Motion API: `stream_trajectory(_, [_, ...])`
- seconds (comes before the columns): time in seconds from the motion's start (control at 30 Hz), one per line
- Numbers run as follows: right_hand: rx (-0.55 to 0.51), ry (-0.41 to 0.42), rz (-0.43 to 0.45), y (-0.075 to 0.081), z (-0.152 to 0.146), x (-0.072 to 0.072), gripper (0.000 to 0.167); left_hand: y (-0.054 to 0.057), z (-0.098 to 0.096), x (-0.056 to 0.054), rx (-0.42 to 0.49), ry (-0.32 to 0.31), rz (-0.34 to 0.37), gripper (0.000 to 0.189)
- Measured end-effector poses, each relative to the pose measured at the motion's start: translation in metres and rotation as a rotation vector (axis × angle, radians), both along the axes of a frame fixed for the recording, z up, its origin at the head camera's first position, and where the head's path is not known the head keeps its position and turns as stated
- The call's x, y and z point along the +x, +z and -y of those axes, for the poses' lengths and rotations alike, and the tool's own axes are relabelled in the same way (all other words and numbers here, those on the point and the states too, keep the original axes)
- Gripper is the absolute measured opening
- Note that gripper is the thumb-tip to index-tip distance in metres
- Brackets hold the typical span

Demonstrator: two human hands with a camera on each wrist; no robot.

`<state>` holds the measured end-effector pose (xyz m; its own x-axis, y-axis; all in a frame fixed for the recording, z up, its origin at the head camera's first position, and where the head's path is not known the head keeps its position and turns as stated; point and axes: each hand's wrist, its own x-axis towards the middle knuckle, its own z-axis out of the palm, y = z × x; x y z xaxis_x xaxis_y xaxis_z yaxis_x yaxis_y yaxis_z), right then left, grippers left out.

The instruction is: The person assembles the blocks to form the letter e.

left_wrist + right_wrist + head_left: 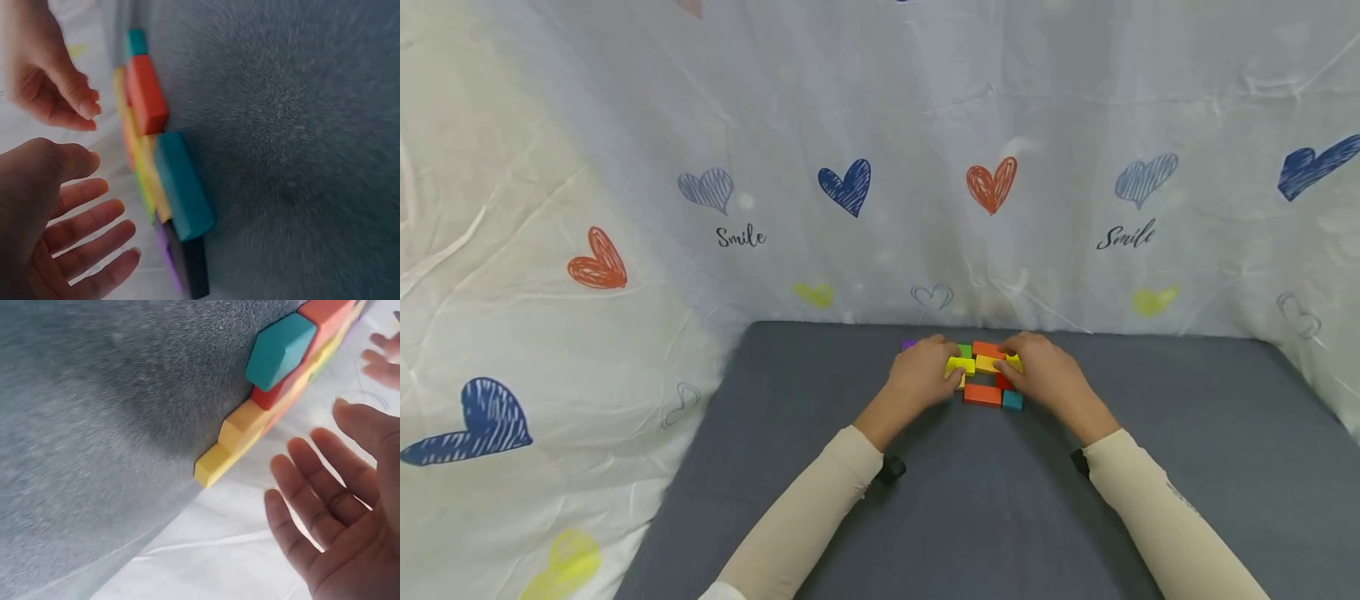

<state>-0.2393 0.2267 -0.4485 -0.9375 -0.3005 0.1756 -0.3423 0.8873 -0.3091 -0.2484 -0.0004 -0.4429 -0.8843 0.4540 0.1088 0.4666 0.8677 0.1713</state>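
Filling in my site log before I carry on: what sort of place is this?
Probably a makeshift tabletop workspace or recording booth, indoors by the look of it: a dark grey tabletop, a heart-printed white curtain hanging behind it, and colourful blocks grouped near its far edge.

Soft light bathes a pale curtain point(917, 108); faint shadows lie beside the forearms point(808, 512). Blur streaks the left-wrist view's tabletop point(300, 156).
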Motion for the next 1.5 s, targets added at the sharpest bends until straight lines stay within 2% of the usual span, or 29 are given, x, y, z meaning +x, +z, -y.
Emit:
stream_trajectory(0.13, [0.064,0.007,0.018,-0.008,0.008,-0.002,0.031,-0.014,-0.012,-0.009,-0.111,0.010,0.005,0.034])
stream_trajectory(0.23, [0.097,0.009,0.029,-0.009,0.012,-0.001,0.032,-0.017,-0.018,-0.011,-0.168,0.023,0.009,0.032])
stream_trajectory(0.4, [0.129,-0.025,0.032,-0.008,0.016,-0.002,0.033,-0.014,-0.028,-0.013,-0.207,0.065,0.048,0.037])
stream_trajectory(0.53, [0.164,-0.049,0.040,-0.009,0.021,-0.004,0.028,-0.011,-0.035,-0.017,-0.236,0.092,0.073,0.041])
stream_trajectory(0.67, [0.179,-0.046,0.056,-0.013,0.025,-0.006,0.022,-0.013,-0.038,-0.019,-0.276,0.099,0.096,0.030])
stream_trajectory(0.77, [0.171,-0.036,0.015,-0.015,0.026,-0.006,0.018,-0.012,-0.039,-0.021,-0.312,0.070,0.068,0.019])
stream_trajectory(0.83, [0.160,-0.029,-0.020,-0.015,0.024,-0.006,0.017,-0.011,-0.039,-0.022,-0.318,0.042,0.022,0.014])
stream_trajectory(0.93, [0.122,-0.008,-0.058,-0.010,0.020,-0.004,0.018,-0.006,-0.035,-0.020,-0.301,-0.014,-0.059,0.014])
stream_trajectory(1.03, [0.077,0.005,-0.060,0.000,0.016,0.004,0.027,0.002,-0.023,-0.012,-0.231,-0.071,-0.120,0.020])
stream_trajectory(1.13, [0.056,0.022,-0.056,0.011,0.014,0.015,0.031,0.011,-0.007,-0.001,-0.131,-0.124,-0.126,0.021])
stream_trajectory(1.27, [0.055,0.057,-0.054,0.019,0.009,0.035,0.029,0.015,0.016,0.020,-0.002,-0.181,-0.063,0.027])
stream_trajectory(1.5, [0.067,0.132,-0.012,0.013,0.004,0.075,0.028,0.010,0.045,0.065,0.102,-0.228,0.047,0.042])
